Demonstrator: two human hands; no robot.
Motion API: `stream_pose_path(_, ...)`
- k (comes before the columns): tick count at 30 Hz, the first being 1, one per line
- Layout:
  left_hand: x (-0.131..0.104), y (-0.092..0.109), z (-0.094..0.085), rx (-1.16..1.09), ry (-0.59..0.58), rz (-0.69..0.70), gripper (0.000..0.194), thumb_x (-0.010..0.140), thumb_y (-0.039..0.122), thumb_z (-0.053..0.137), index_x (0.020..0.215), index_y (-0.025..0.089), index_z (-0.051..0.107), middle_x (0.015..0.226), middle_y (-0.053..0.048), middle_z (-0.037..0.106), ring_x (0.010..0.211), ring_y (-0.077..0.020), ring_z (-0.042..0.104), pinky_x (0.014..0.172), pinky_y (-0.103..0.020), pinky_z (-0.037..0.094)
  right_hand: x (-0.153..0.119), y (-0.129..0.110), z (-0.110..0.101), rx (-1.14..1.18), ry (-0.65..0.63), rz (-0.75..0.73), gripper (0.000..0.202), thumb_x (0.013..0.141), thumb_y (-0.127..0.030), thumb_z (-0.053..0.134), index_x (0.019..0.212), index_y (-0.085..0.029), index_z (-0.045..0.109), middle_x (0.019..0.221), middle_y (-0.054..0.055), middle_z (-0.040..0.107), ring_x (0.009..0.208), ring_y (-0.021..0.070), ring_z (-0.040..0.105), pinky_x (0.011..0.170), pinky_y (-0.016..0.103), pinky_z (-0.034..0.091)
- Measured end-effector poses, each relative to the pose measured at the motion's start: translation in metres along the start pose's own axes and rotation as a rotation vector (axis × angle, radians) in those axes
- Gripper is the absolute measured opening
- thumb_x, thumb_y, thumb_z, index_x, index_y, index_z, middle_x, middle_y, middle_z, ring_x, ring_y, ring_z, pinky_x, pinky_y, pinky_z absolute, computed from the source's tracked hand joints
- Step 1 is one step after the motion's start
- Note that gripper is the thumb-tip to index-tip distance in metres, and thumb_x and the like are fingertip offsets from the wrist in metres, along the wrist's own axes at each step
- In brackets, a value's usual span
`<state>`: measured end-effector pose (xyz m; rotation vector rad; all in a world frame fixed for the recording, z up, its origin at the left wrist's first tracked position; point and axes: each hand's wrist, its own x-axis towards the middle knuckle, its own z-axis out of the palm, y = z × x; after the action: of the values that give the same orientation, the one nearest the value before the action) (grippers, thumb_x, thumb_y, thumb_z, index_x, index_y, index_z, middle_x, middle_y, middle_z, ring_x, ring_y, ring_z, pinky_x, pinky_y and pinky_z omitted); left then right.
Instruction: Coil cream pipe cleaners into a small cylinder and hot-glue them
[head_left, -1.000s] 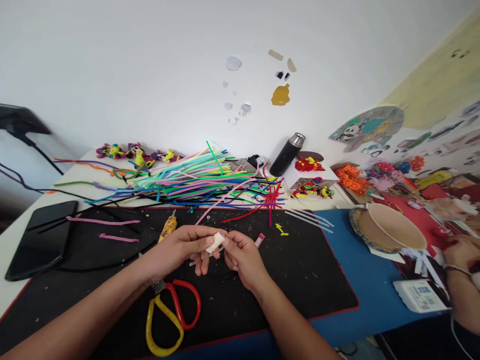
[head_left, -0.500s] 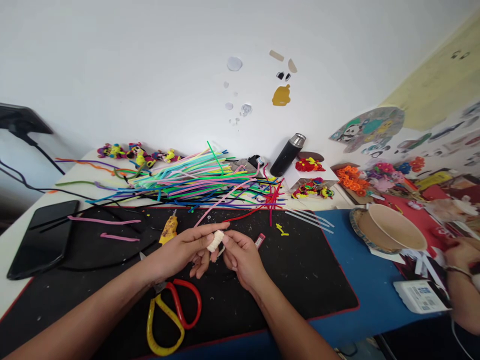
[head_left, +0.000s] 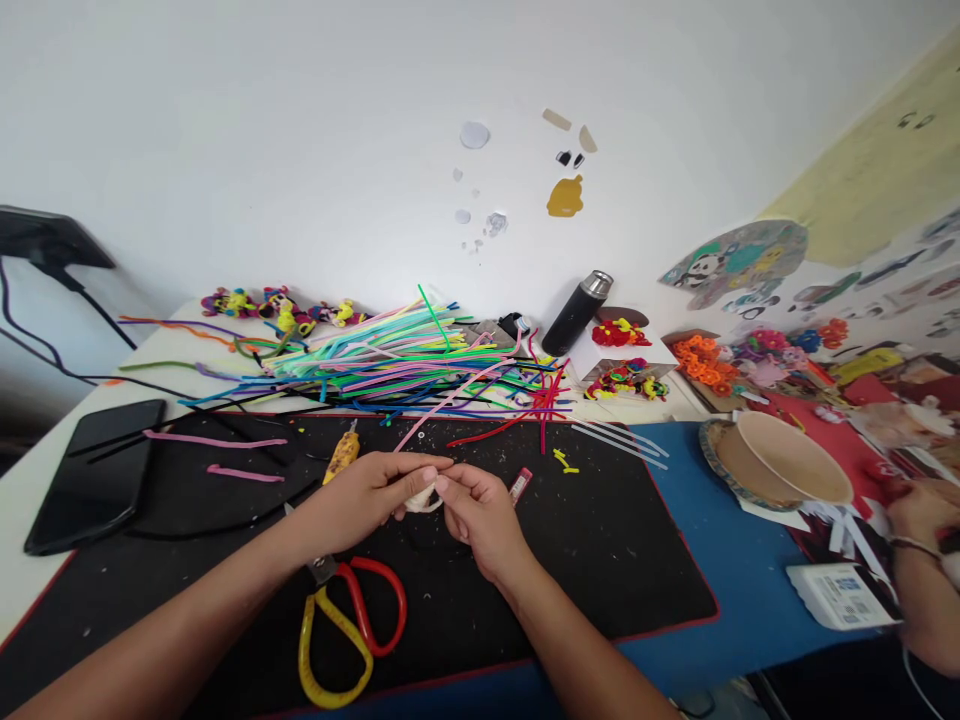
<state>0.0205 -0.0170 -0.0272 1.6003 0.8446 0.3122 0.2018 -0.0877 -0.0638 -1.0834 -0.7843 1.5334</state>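
A small cream-white coil of pipe cleaner [head_left: 422, 500] is pinched between my two hands above the black mat [head_left: 585, 560]. My left hand [head_left: 375, 498] is closed on its left side, thumb on top and forefinger stretched along the back. From the right, the thumb and forefinger of my right hand [head_left: 476, 508] pinch a short loose end of it. My fingers cover much of the coil. Below my left wrist lie scissors [head_left: 322, 570] with one yellow and one red handle. A yellow glue-gun-like tool [head_left: 343, 455] lies beyond the left hand.
A heap of colourful pipe cleaners [head_left: 390, 355] lies along the wall. A black phone-like slab [head_left: 94, 475] is at left. A black flask [head_left: 576, 315] stands behind. At right are a bowl [head_left: 795, 455], a white box [head_left: 844, 597] and another person's arm [head_left: 926, 560].
My hands have drawn closer around the cream coil and turned it, so less of it shows. My left fingers have curled in beneath it. The view has shifted slightly.
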Motion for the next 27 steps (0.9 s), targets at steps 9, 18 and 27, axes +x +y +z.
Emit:
stream_pose_path(9, 0.002, 0.003, -0.003, -0.229, 0.051, -0.075, 0.047, 0.085, 0.063, 0.073, 0.099, 0.018, 0.068, 0.083, -0.001, 0.069, 0.070, -0.0162, 0.066, 0.068, -0.030, 0.057, 0.003, -0.002, 0.003, -0.050, 0.015, -0.019, 0.040, 0.082, -0.054, 0.083, 0.087, -0.016, 0.071, 0.042, -0.012, 0.041, 0.036, 0.0048, 0.026, 0.038, 0.022, 0.016)
stream_pose_path(18, -0.001, 0.013, -0.012, -0.268, 0.155, -0.009, 0.041, 0.083, 0.059, 0.078, 0.089, 0.019, 0.070, 0.075, 0.000, 0.066, 0.068, -0.0154, 0.063, 0.065, -0.027, 0.055, 0.003, -0.001, 0.004, -0.018, -0.039, -0.018, 0.043, 0.084, -0.053, 0.082, 0.105, -0.017, 0.070, 0.046, -0.013, 0.043, 0.037, 0.0054, 0.027, 0.038, 0.020, 0.018)
stream_pose_path(27, -0.004, 0.026, -0.021, -0.360, 0.221, -0.004, 0.046, 0.074, 0.061, 0.085, 0.086, 0.018, 0.072, 0.078, -0.004, 0.070, 0.072, -0.0188, 0.066, 0.063, -0.028, 0.055, 0.003, 0.001, 0.011, -0.027, -0.051, -0.016, 0.044, 0.087, -0.058, 0.078, 0.097, -0.017, 0.067, 0.045, -0.013, 0.043, 0.037, 0.0055, 0.027, 0.038, 0.020, 0.018)
